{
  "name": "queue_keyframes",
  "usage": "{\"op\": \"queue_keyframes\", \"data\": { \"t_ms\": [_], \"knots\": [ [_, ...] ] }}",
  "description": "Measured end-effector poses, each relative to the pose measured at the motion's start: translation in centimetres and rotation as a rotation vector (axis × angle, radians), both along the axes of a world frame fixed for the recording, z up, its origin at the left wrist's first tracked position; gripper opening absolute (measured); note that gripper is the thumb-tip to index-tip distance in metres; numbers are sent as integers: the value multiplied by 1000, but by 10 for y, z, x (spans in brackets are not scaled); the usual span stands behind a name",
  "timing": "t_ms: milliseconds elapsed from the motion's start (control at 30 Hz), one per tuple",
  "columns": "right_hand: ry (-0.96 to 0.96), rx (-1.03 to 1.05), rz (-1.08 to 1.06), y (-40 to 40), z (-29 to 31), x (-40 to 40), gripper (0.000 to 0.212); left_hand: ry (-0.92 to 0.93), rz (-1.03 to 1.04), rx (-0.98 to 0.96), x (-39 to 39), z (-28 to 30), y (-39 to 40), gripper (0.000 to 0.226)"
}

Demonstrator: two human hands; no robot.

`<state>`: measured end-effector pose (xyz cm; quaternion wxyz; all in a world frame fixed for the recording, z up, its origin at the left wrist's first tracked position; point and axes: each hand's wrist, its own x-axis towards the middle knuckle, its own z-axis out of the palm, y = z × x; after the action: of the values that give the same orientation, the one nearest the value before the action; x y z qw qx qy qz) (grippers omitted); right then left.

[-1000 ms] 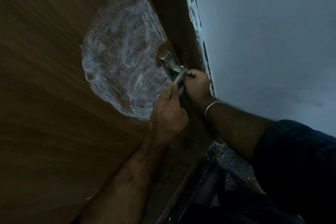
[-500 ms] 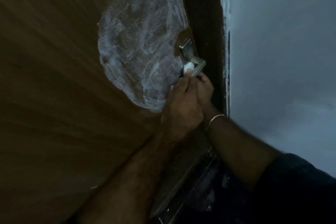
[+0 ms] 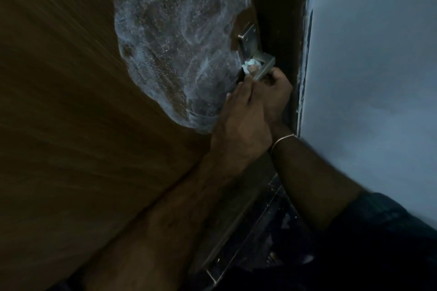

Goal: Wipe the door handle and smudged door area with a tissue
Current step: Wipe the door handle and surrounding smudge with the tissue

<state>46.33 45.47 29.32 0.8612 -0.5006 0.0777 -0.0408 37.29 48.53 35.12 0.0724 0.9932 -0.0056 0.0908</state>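
the tissue (image 3: 251,65) sits at about 1 o'clock from frame centre, a small white wad pressed on the metal handle (image 3: 264,66) where the lever meets its plate. the left hand (image 3: 241,125) pinches it, fingertips closed on the wad and pushing it into the lever. the right hand (image 3: 276,94) is just beside and partly behind, fingers curled on the lever's free end, apparently steadying it.

the wad looks soft, light and easily torn, more so once damp; it is best held bunched between fingertips, as here, so a fresh face can be turned out. the handle is rigid and smooth, likely slick, and it may swing under pressure, so bracing its end makes sense. the smudge (image 3: 179,38), a wide whitish smear on the door (image 3: 59,101) at 11 to 12 o'clock, seems untouched and probably calls for a bigger, flatter pad than this.

the light is dim. the left hand covers most of the right palm and the lever's underside. the smudge's top is cut off by the frame. how much tissue lies inside the fingers cannot be told, nor whether the smear is wet.
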Motion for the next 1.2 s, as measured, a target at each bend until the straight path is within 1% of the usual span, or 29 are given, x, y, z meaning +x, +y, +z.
{"op": "queue_keyframes", "data": {
  "t_ms": [33,67,133,200,267,433,467,533,567,667,733,767,833,900,933,1000,1067,1167,1200],
  "knots": [
    [-15,-58,32,-2,-3,4,11,91,17,2,1,0,0,66],
    [-34,-119,71,-6,-6,7,11,144,19,4,1,5,0,69],
    [10,-216,82,-13,-18,16,11,150,25,-15,0,6,-1,71],
    [108,-163,69,-15,-28,23,13,101,22,4,-3,8,-2,72],
    [187,-95,50,-13,-23,22,17,131,19,29,-3,10,-1,69],
    [188,-21,63,-9,-11,1,28,179,26,38,-1,12,-3,74],
    [221,7,52,-9,-7,4,29,175,29,28,0,13,-3,74],
    [321,133,23,-8,-1,18,26,165,34,8,0,11,-2,74],
    [343,145,15,-8,-1,22,25,166,36,8,0,11,-1,74],
    [280,-39,130,-19,-1,13,23,155,41,-21,-1,10,-3,74],
    [282,-88,210,-27,-6,13,21,121,43,-42,-1,10,-4,72],
    [283,-87,200,-32,-6,15,21,110,50,-57,0,11,-3,70],
    [248,-112,91,-39,-3,17,20,129,90,-133,1,16,-1,66],
    [131,-212,-39,-45,5,13,19,139,120,-203,2,20,-1,65],
    [34,-303,-91,-48,11,11,18,136,130,-225,2,21,-1,64],
    [-226,-600,-140,-52,24,14,18,124,155,-262,4,22,-2,64],
    [-441,-905,-36,-58,36,22,18,121,177,-283,4,24,-5,63],
    [-649,-1207,209,-66,55,32,21,121,181,-288,2,25,-9,61],
    [-678,-1301,273,-67,61,36,21,115,184,-287,2,24,-10,60]
  ]
}}
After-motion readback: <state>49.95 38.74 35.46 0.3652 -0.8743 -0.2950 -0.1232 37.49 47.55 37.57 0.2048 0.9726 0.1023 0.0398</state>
